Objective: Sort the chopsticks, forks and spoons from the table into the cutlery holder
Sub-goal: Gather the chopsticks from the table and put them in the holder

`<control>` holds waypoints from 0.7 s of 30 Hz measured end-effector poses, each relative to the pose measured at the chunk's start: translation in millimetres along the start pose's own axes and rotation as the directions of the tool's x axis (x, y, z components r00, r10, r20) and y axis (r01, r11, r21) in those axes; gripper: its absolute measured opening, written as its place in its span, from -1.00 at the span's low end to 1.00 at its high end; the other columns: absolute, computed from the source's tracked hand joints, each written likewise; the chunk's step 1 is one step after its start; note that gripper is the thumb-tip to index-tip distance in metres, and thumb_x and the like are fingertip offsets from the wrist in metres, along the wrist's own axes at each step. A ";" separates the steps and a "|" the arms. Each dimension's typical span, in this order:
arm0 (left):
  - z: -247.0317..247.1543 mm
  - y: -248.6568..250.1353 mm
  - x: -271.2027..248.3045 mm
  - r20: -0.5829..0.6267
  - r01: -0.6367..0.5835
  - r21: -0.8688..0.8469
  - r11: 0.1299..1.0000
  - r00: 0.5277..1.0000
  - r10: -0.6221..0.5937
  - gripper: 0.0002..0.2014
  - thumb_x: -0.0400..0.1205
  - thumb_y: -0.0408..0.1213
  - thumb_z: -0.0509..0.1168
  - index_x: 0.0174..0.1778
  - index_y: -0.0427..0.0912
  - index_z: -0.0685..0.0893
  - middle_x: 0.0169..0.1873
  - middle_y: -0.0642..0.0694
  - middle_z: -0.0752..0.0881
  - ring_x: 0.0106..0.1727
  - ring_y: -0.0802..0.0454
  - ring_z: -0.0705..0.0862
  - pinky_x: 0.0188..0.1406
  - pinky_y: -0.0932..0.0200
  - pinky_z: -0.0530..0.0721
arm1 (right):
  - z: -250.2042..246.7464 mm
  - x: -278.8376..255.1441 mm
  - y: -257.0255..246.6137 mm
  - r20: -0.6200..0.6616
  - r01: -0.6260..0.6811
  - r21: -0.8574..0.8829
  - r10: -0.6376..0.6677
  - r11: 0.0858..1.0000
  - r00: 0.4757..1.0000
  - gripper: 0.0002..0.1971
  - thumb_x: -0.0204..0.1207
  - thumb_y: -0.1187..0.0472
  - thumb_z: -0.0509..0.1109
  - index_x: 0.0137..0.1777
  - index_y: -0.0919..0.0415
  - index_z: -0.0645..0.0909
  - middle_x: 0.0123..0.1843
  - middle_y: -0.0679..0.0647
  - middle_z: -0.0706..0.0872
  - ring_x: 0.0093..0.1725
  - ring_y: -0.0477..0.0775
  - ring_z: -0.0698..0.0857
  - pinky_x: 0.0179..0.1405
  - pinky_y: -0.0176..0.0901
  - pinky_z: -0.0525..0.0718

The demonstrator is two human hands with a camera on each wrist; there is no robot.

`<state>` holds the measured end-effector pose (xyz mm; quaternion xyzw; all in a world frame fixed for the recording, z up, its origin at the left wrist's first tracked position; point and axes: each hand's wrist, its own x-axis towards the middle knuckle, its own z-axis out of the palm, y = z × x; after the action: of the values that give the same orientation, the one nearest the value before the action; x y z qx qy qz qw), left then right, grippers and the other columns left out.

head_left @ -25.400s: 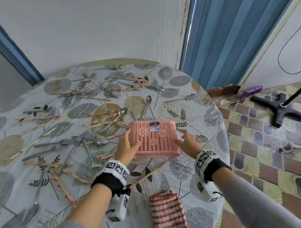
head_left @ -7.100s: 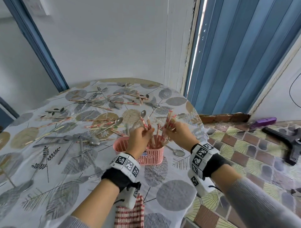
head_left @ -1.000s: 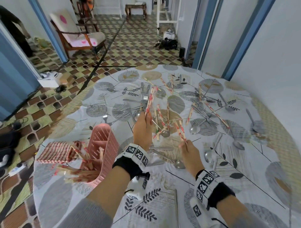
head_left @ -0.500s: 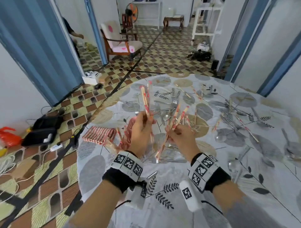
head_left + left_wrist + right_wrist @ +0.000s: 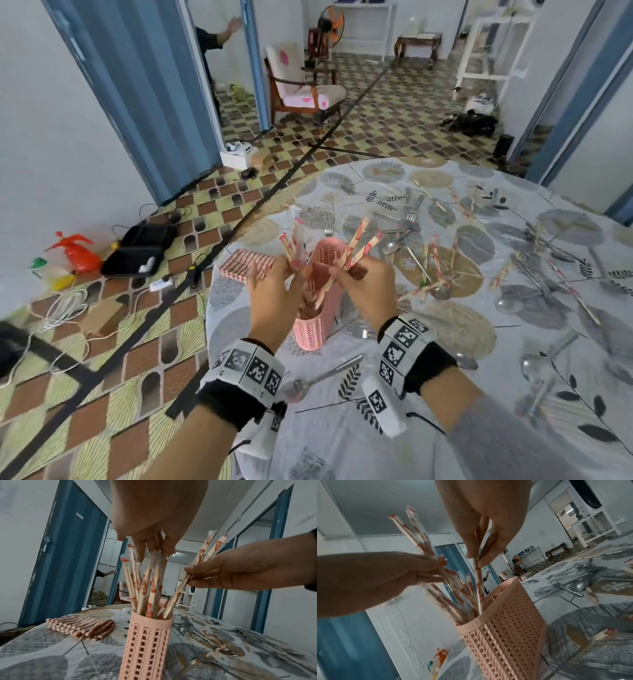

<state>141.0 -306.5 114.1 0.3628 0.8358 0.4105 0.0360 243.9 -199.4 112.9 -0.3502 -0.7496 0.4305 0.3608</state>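
The pink cutlery holder (image 5: 310,329) stands upright near the table's left edge, with several wrapped chopsticks (image 5: 145,588) in its round end compartment. My left hand (image 5: 294,270) grips a bundle of chopsticks (image 5: 290,245) whose lower ends are inside that compartment. My right hand (image 5: 342,274), just right of it, pinches a few more chopsticks (image 5: 359,241), and their tips reach into the same opening. In the right wrist view my right hand (image 5: 476,559) pinches a chopstick (image 5: 478,585) running down into the holder (image 5: 505,626). The left wrist view has my left hand (image 5: 150,553) on the bundle's tops.
A folded red-striped cloth (image 5: 246,266) lies left of the holder at the table edge. Forks (image 5: 411,210), spoons (image 5: 440,293) and loose chopsticks (image 5: 503,274) lie scattered over the leaf-patterned tablecloth to the right. One spoon (image 5: 318,380) lies between my wrists. A person stands in the far doorway.
Both hands have carried their chopsticks left from above the table to the holder and lowered the ends into its end compartment. The head view has swung left.
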 end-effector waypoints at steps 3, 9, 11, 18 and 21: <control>-3.1 -6.2 -4.4 0.032 0.026 0.068 0.997 0.999 -0.029 -0.88 0.62 -0.13 0.27 -0.22 0.01 0.53 0.22 -0.09 0.68 0.58 -0.04 0.29 0.53 0.04 -0.29 | 10.0 -4.0 8.1 0.042 0.005 -0.058 -0.002 0.998 0.999 -0.79 0.31 0.24 0.58 -0.46 0.13 0.62 -0.50 -0.14 0.63 -0.58 -0.36 0.52 -0.53 -0.52 0.41; 1.8 -11.1 -11.4 0.148 -0.027 0.203 0.979 0.989 -0.003 -0.83 0.55 -0.12 0.32 -0.30 -0.10 0.67 0.65 0.01 -0.05 0.63 0.06 -0.34 0.50 -0.05 -0.43 | 31.6 -4.0 31.6 0.186 -0.084 -0.214 0.125 0.973 0.975 -0.75 0.36 0.19 0.54 -0.17 0.42 0.70 -0.46 -0.02 0.64 -0.47 -0.08 0.58 -0.48 -0.32 0.48; 3.2 -11.7 -13.9 0.077 -0.088 0.154 0.984 0.994 0.076 -0.84 0.57 -0.08 0.29 -0.08 -0.06 0.68 0.64 0.07 -0.09 0.59 0.10 -0.40 0.48 -0.01 -0.42 | 38.5 -3.0 33.3 0.226 -0.072 -0.293 0.143 0.953 0.964 -0.76 0.38 0.13 0.51 -0.07 0.30 0.69 -0.35 0.05 0.73 -0.32 0.06 0.71 -0.27 -0.08 0.68; -1.4 -19.1 -9.8 -0.073 -0.051 -0.035 0.998 0.996 0.048 -0.80 0.56 -0.13 0.35 -0.02 -0.16 0.73 0.60 -0.01 0.22 0.64 0.04 0.03 0.51 -0.01 -0.13 | 33.1 -7.8 12.9 0.381 -0.109 -0.089 0.135 0.990 0.915 -0.64 0.39 0.36 0.48 0.19 0.34 0.57 0.01 0.15 0.75 -0.10 -0.01 0.70 0.02 -0.14 0.72; -1.9 -22.1 -12.5 -0.003 -0.005 -0.029 1.000 1.000 0.005 -0.68 0.56 -0.15 0.36 0.23 -0.08 0.64 0.62 0.01 0.16 0.64 0.03 0.07 0.48 0.08 -0.17 | 33.2 -10.8 10.9 0.497 -0.086 -0.159 0.155 0.984 0.854 -0.46 0.36 0.36 0.49 0.33 0.28 0.42 0.14 0.09 0.68 -0.09 -0.12 0.64 -0.06 -0.29 0.66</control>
<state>136.8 -324.6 96.6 0.3635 0.8290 0.4232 0.0389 223.6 -217.3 88.2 -0.2938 -0.8212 0.4789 0.0997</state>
